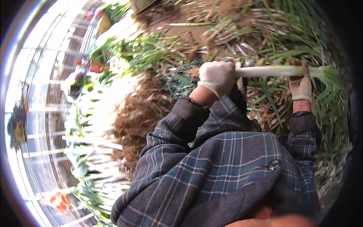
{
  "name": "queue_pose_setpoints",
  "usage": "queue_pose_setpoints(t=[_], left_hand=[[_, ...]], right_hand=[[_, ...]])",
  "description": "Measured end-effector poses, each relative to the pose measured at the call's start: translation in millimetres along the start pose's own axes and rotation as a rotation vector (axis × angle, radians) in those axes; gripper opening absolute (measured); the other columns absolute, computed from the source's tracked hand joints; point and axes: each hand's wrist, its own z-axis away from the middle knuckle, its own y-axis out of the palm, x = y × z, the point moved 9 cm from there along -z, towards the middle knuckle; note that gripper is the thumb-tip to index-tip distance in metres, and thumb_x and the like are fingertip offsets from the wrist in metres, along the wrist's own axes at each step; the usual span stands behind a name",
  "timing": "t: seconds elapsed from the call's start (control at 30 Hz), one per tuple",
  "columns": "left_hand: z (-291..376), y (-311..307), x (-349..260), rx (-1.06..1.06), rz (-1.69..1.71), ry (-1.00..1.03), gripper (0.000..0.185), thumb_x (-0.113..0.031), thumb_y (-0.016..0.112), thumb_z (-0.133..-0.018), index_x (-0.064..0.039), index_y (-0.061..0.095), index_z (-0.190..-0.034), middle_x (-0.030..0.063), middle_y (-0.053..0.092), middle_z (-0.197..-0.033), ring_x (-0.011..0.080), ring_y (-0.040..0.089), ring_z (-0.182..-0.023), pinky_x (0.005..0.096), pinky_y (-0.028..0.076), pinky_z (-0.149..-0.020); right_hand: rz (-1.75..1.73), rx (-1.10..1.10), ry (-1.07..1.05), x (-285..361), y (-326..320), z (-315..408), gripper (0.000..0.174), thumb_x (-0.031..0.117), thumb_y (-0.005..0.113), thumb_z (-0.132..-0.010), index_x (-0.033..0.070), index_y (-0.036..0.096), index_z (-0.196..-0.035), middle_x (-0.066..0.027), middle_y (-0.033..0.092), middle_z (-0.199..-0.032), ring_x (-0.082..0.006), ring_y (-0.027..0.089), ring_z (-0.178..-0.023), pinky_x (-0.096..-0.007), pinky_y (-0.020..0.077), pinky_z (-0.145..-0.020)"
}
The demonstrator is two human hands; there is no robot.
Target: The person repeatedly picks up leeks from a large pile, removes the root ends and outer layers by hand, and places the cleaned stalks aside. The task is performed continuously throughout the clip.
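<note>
A leek with a thick white shaft [263,71] lies level across the space in front of me, its green top at the right. My left hand [216,78], in a pale work glove, is closed around its root end; brown roots stick out on the left of the fist. My right hand [299,78], in a soiled glove, grips the shaft near the green part, with fingers showing above and palm below. Beneath the leek are loose green leaves and root ends.
At left a long row of leeks [105,167] lies with brown roots [139,113] toward me. Leafy bundles [150,52] and stripped leaves [326,93] cover the ground ahead and right. A wire-like mesh wall [48,119] stands far left, with a red object [59,201] beside it.
</note>
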Motion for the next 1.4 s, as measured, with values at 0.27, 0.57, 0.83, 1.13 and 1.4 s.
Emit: queue_pose_setpoints(t=[0.27, 0.57, 0.83, 1.13, 1.4], left_hand=[[198, -24, 251, -0.898, 0.85, -0.807, 0.04, -0.046, 0.083, -0.078, -0.009, 0.072, -0.088, 0.0026, 0.069, -0.073, 0.0124, 0.061, -0.062, 0.0308, 0.048, -0.056], [487, -52, 400, -1.527, 0.721, -1.691, 0.043, -0.035, 0.061, -0.099, 0.005, 0.06, -0.114, 0.0061, 0.064, -0.084, 0.0178, 0.06, -0.064, 0.0272, 0.05, -0.057], [243, -53, 338, -0.636, 0.083, -1.146, 0.056, -0.03, 0.058, -0.092, 0.01, 0.052, -0.13, 0.0252, 0.058, -0.13, 0.0385, 0.053, -0.123, 0.0403, 0.041, -0.105], [38, -131, 33, -0.199, 0.469, 0.248, 0.025, -0.008, 0.054, -0.084, -0.007, 0.072, -0.101, 0.0198, 0.071, -0.096, 0.035, 0.069, -0.087, 0.0393, 0.056, -0.076], [122, -228, -147, -0.159, -0.01, 0.843, 0.017, -0.005, 0.061, -0.076, -0.01, 0.072, -0.087, 0.0026, 0.069, -0.097, 0.0177, 0.067, -0.072, 0.0322, 0.051, -0.057]], right_hand=[[1.084, 1.283, 0.148, -156, 179, 148, 0.035, 0.013, 0.062, -0.098, 0.007, 0.058, -0.132, -0.0066, 0.068, -0.108, -0.0123, 0.066, -0.099, -0.0237, 0.0545, -0.086], [1.086, 0.206, 0.339, -90, -75, -39, 0.034, 0.036, 0.067, -0.095, 0.011, 0.064, -0.118, -0.0015, 0.063, -0.091, -0.0128, 0.06, -0.071, -0.0274, 0.044, -0.059], [1.094, -0.109, 0.474, -41, -235, -27, 0.044, 0.033, 0.048, -0.102, 0.013, 0.052, -0.14, -0.0098, 0.057, -0.136, -0.0259, 0.055, -0.123, -0.0457, 0.0423, -0.1], [1.472, 0.191, 0.239, -45, -215, 9, 0.027, 0.016, 0.048, -0.103, 0.003, 0.063, -0.122, -0.0127, 0.063, -0.117, -0.0252, 0.059, -0.104, -0.0311, 0.0461, -0.091], [1.418, 0.268, 0.089, -40, -153, 53, 0.021, 0.001, 0.053, -0.096, -0.001, 0.064, -0.114, -0.0129, 0.067, -0.098, -0.0216, 0.065, -0.091, -0.0333, 0.0522, -0.078]])
